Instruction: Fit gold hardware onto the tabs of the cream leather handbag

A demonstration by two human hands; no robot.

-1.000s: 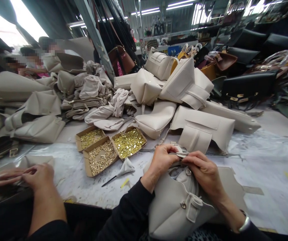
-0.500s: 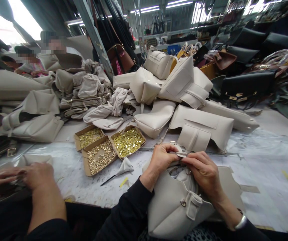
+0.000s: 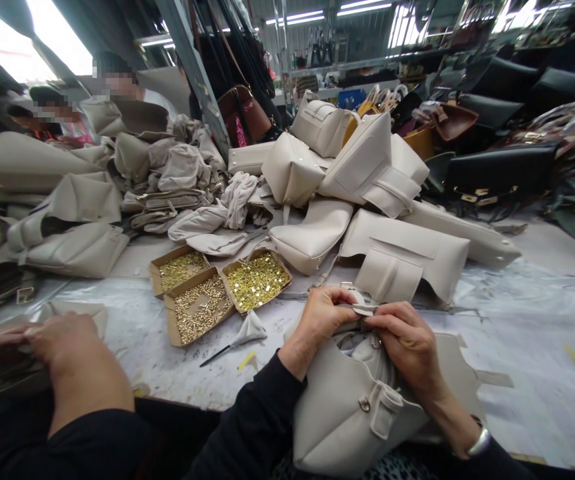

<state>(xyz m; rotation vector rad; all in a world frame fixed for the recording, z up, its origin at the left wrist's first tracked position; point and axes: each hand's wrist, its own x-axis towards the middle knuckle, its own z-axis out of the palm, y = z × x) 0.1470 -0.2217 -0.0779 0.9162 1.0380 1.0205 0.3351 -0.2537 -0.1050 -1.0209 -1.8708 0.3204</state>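
A cream handbag (image 3: 347, 407) rests tilted at the table's front edge, with a metal ring and a small tab on its side. Above its opening, my left hand (image 3: 325, 317) pinches one side of a pale strap (image 3: 363, 309). My right hand (image 3: 405, 340) is closed on the strap's other side, fingertips close to the left ones. Whatever small part may sit between the fingertips is hidden. Left of my hands stand shallow cardboard trays, one with bright gold pieces (image 3: 257, 280), another with round gold studs (image 3: 200, 308).
Cream handbags (image 3: 312, 233) are heaped behind my hands. A small white cone-shaped bag (image 3: 251, 328) with a dark tip lies near the trays. At left, a co-worker's hands (image 3: 62, 337) work on pale material. Dark bags (image 3: 500, 177) pile up at back right.
My view has shifted slightly. My two hands stay pinched at the strap with hardly any movement. The co-worker's hands at left have moved a little leftward.
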